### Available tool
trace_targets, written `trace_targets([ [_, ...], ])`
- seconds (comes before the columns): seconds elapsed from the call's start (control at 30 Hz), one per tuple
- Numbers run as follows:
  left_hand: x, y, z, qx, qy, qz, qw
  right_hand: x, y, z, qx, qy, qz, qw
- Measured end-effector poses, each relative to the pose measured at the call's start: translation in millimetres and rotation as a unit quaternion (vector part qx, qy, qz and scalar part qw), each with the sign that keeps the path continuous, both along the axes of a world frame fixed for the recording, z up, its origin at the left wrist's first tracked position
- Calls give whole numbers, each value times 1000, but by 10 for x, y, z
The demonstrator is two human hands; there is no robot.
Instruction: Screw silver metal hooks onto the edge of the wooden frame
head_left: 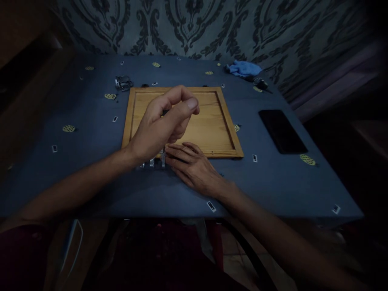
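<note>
My left hand (169,117) is raised over the front left of a shallow wooden frame with a panel (209,121). Its fingers are curled closed around something mostly hidden; only a small dark and yellow bit (164,114) shows inside the fist. My right hand (194,167) lies low at the frame's front edge, fingers stretched out and close together. Its fingertips are beside the shiny metal hooks (152,162), which line the front edge under my left wrist. Whether the fingertips press on the nearest hook cannot be made out.
A black phone (283,131) lies right of the frame on the blue patterned tablecloth (91,173). At the back are a blue cloth (245,68), a small dark object (260,84) and a cluster of metal pieces (123,83). A patterned wall (194,28) stands behind.
</note>
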State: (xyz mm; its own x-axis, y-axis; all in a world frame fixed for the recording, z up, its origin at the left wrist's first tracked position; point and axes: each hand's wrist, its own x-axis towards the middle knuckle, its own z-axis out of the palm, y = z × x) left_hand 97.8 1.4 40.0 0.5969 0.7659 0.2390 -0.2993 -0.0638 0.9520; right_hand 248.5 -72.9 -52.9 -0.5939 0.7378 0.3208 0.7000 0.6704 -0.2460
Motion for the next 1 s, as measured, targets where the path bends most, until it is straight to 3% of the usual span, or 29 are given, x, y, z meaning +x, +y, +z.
trace_targets([
  [0.37, -39, 93, 9, -12, 20, -83, 996, 2, -1, -6, 15, -3, 0, 1000],
  [0.53, -37, 57, 142, -15, -45, 68, 997, 16, 0, -20, 18, -6, 8, 1000],
  [0.63, -41, 46, 199, -4, -45, 115, 992, 18, -2, -29, 10, -2, 5, 1000],
  [1.0, -14, -24, 38, -18, 1, 93, 995, 14, 4, -34, 16, 11, 6, 1000],
])
